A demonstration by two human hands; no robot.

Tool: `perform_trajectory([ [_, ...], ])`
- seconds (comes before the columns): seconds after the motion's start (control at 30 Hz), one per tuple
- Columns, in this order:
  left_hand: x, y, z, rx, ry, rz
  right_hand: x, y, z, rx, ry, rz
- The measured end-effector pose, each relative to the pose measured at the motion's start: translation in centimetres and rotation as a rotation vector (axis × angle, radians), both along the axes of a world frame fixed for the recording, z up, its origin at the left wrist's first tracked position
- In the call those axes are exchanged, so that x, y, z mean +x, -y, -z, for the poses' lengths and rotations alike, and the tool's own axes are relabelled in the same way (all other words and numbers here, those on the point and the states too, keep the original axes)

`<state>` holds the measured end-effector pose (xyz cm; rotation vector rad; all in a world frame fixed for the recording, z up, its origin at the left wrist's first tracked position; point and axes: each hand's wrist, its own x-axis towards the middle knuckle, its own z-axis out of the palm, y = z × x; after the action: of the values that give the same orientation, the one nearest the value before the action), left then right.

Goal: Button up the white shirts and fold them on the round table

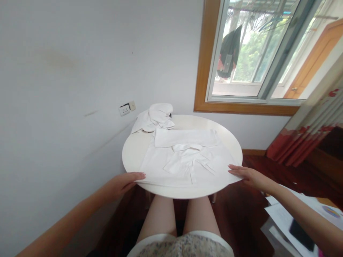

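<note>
A large white cloth [155, 167] lies spread over the round white table, its far side folded back into a flat band [184, 137]. On its middle rests a smaller white cloth piece [184, 160] with narrow strips or ties, somewhat crumpled. My left hand [131, 178] grips the near left corner of the large cloth, fingers on top and the thumb mostly hidden. At the near right corner, my right hand [248, 175] holds the cloth too, its fingers laid over the top. The cloth's near edge runs fairly straight between both hands.
A crumpled white cloth heap [157, 116] sits at the back left of the table [227, 137], against the wall. Wall sockets [125, 109] are just above it. Papers and a dark object lie on a surface [284, 217] at lower right. Behind are a window and a curtain [300, 132].
</note>
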<state>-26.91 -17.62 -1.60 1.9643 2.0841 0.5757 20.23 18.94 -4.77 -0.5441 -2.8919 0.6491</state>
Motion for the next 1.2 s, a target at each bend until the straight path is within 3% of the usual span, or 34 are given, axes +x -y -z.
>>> perform_trajectory([
  [0.1,-0.6,-0.6,-1.0,-0.027,-0.013,-0.056,0.6,-0.7,-1.4,0.033,-0.035,0.041],
  [0.2,-1.3,-1.9,-3.3,-0.043,-0.006,-0.098,0.4,-1.5,-3.9,0.075,-0.072,0.153],
  [0.4,-3.3,-7.0,-7.7,0.067,0.083,-0.289,-2.8,-5.8,-8.5,0.013,-0.201,0.287],
  [0.5,-5.0,-10.7,-8.1,0.162,0.159,-0.409,-5.7,-8.6,-9.8,-0.016,-0.271,0.353],
  [0.6,-6.6,-14.9,-7.6,0.275,0.12,-0.593,-9.2,-11.3,-10.5,-0.007,-0.352,0.438],
  [0.7,-8.0,-18.9,-6.8,0.284,-0.03,-0.76,-12.9,-14.0,-10.0,0.003,-0.4,0.543],
  [0.83,-8.9,-22.5,-5.7,0.209,-0.252,-0.857,-17.1,-17.2,-7.4,-0.048,-0.392,0.692],
  [1.0,-9.6,-24.3,-3.6,0.057,-0.455,-0.843,-20.4,-19.0,-3.8,0.025,-0.23,0.795],
  [1.2,-10.4,-25.1,-0.5,-0.019,-0.516,-0.805,-22.1,-17.3,-1.5,0.228,0.112,0.831],
])
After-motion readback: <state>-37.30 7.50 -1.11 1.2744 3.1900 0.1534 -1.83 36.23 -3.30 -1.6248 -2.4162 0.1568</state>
